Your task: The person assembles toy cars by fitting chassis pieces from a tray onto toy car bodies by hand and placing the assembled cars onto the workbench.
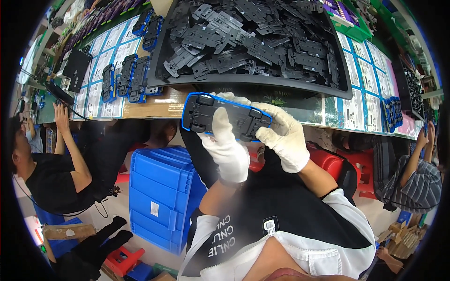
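Both my hands wear white gloves and hold one blue toy car with its black underside turned up. My left hand grips its left part, the thumb lying flat across the black base. Around the right end close the fingers and thumb of my right hand. Small black wheels show at the car's corners. Just beyond the car stands a large black tray heaped with black plastic car bases.
Left of the tray, several blue toy cars lie upside down; more blue cars stand at the right. A blue bin is below the table edge on my left. Co-workers sit at both sides, one person's arm at the left.
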A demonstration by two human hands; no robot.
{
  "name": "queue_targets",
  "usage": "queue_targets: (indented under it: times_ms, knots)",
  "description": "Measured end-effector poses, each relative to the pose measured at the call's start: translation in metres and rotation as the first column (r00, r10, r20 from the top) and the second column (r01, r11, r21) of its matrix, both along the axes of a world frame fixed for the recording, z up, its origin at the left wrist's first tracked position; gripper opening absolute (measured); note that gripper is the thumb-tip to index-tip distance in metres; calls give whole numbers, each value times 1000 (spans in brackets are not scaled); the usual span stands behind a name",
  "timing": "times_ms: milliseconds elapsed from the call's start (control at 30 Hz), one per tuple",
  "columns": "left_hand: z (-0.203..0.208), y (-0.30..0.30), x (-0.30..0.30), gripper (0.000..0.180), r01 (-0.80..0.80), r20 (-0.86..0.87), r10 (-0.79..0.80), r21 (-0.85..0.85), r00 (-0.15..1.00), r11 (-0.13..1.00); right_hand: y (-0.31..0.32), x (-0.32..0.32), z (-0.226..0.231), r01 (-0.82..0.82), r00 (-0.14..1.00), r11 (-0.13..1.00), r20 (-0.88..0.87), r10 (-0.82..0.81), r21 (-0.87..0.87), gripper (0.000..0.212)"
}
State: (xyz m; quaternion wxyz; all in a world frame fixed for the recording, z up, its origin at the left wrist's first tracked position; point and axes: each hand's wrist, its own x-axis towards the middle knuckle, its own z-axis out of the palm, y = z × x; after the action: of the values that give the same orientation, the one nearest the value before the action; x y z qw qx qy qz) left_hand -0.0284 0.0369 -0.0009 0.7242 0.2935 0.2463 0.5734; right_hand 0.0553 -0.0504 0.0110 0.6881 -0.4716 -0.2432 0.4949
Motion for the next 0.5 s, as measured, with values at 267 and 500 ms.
queue_targets:
  times_ms: [267,500]
  knots:
    - [4,12,-21,42,122,-282,-100,60,954,991,13,-9,-7,78,981,996,181,-69,-44,61]
    - [-6,52,-91,44,-21,-603,588,689,540,725,-1,-10,-8,31,793,993,602,-94,114,70]
